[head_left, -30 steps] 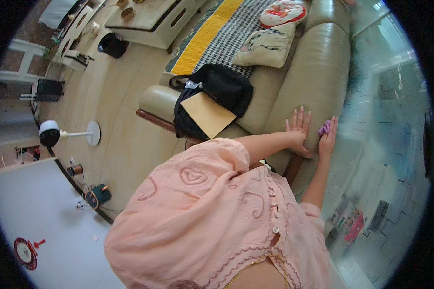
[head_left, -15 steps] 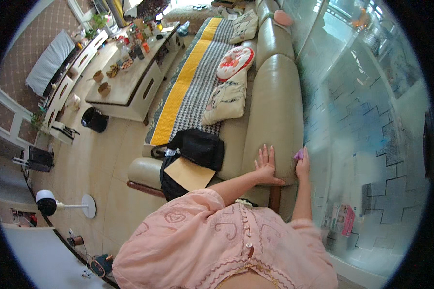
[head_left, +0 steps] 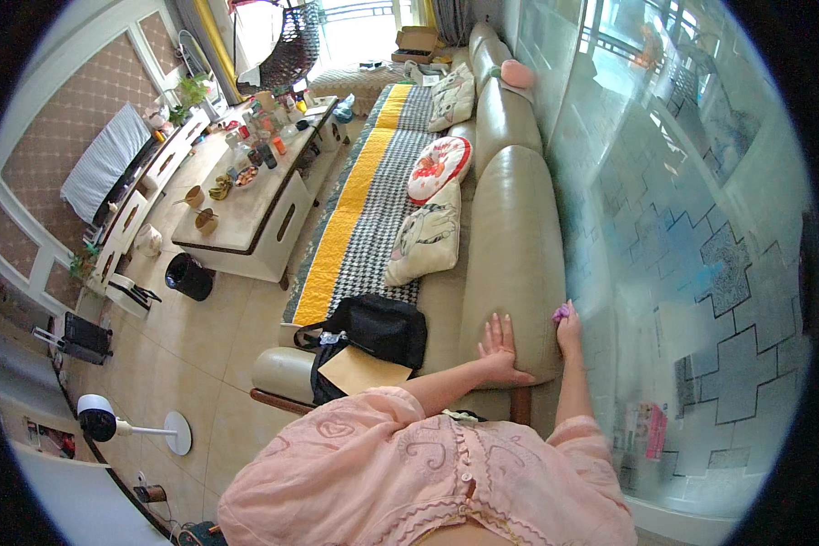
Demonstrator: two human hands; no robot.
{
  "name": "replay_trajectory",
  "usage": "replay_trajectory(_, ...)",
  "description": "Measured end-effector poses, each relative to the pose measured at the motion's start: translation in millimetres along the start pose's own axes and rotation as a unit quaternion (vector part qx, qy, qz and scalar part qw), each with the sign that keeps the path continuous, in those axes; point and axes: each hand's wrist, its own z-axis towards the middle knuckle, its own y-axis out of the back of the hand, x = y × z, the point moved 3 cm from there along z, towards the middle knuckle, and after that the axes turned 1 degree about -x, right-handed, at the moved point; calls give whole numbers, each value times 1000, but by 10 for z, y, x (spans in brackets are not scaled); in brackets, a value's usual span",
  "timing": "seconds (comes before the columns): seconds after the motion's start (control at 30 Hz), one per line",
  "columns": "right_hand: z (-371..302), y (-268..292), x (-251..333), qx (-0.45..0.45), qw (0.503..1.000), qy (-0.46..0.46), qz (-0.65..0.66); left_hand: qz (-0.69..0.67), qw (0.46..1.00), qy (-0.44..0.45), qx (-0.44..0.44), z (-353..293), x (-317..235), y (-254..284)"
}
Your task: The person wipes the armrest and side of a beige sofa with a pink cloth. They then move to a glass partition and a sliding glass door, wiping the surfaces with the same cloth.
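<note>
A pink blouse [head_left: 409, 464] with raised swirls fills the lower middle of the frame, a bare forearm coming out of each sleeve. Just above it, the left hand [head_left: 500, 357] lies flat on the beige sofa backrest [head_left: 516, 241], its fingers spread apart. A little to the right, at the backrest's outer edge, the right hand [head_left: 570, 333] has its fingers clamped on a small, crumpled purple item [head_left: 561, 313], which sticks out at the fingertips; I cannot tell whether it touches the backrest. The glass partition [head_left: 637, 227] takes up the right side of the frame. Left of the hands, a tan envelope [head_left: 364, 372] lies against a black bag [head_left: 387, 329] at the near end of the sofa, and a white stand [head_left: 177, 433] with a round head is on the floor at lower left. Farther up the middle, a pale printed cushion [head_left: 425, 241] and a round red-and-white one [head_left: 439, 170] lean near the backrest, beside a checked cover [head_left: 341, 227] with a yellow stripe. At upper left, bowls, bananas [head_left: 220, 187] and bottles crowd the tabletop [head_left: 235, 217], with a black bin [head_left: 189, 277] below it. At the top are a hanging chair [head_left: 293, 55] and a cardboard box [head_left: 416, 44].
</note>
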Motion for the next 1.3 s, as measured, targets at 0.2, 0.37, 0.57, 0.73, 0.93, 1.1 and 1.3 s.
replay_trajectory(0.2, -102, 70, 210, 23, 999, -15, 40, -28, 1000, -6, 8, -22, -33, 18)
replay_trajectory(0.37, -889, 215, 372, 7, 995, -74, 63, -32, 999, 1, 13, -48, -65, 42)
replay_trajectory(0.57, -1235, 132, 680, -43, 978, 78, -190, -30, 999, -5, -10, -58, -56, 0)
replay_trajectory(0.73, -787, -168, 1070, 13, 941, 155, -300, -38, 999, 1, -31, -30, 9, -52)
replay_trajectory(0.93, 238, -558, 1092, 6, 906, 212, -367, -39, 999, 5, 7, -36, -59, -5)
replay_trajectory(1.1, 200, -515, 1414, 27, 910, 191, -366, -36, 999, -4, 0, -110, -87, 45)
replay_trajectory(1.3, -645, -294, 1211, 24, 918, 251, -305, -35, 999, -2, -27, -114, -92, 35)
